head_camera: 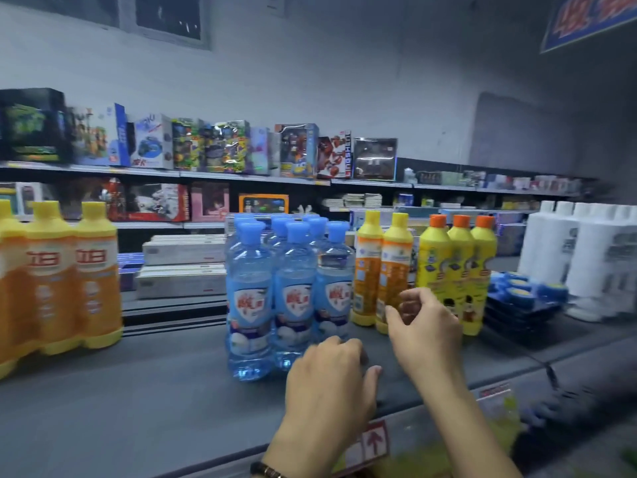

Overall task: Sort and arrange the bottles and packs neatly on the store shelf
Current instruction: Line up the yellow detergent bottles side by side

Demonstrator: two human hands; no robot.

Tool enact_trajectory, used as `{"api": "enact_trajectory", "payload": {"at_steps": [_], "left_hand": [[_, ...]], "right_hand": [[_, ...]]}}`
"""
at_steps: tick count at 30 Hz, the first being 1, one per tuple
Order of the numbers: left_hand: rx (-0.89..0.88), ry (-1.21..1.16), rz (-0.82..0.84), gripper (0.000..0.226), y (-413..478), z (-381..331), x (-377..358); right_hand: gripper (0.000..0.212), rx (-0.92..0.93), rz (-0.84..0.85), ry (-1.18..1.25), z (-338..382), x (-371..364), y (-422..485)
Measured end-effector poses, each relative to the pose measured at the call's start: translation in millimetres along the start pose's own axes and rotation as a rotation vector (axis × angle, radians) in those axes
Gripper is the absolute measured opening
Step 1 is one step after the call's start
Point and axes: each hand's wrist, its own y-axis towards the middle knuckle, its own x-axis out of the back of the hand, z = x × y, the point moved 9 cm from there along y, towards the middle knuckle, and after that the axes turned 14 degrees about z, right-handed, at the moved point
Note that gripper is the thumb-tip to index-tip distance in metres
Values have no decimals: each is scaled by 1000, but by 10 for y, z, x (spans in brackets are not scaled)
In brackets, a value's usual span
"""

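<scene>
Several clear blue bottles (265,291) with blue caps stand grouped mid-shelf on the grey shelf top (138,401). My left hand (331,377) hovers in front of their right end, fingers loosely curled, holding nothing. My right hand (424,322) is raised with its fingers loosely bent, just in front of two orange bottles with yellow caps (382,270); whether it touches them is unclear. Three yellow bottles with orange caps (458,267) stand to their right. Three large orange bottles (58,274) stand at the far left.
White bottles (586,257) fill the shelf's right end, with a stack of dark blue packs (524,298) in front of them. Toy boxes (224,146) line the shelves across the aisle. A red price tag (375,443) hangs on the shelf's front edge.
</scene>
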Motion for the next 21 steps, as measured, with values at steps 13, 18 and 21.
{"api": "enact_trajectory", "payload": {"at_steps": [13, 18, 21], "left_hand": [[44, -18, 16, 38, 317, -233, -188], [4, -81, 77, 42, 594, -424, -109], [-15, -121, 65, 43, 711, -500, -35]], "right_hand": [[43, 227, -14, -208, 461, 358, 919], [18, 218, 80, -452, 835, 514, 1312], [32, 166, 221, -593, 960, 437, 1520]]}}
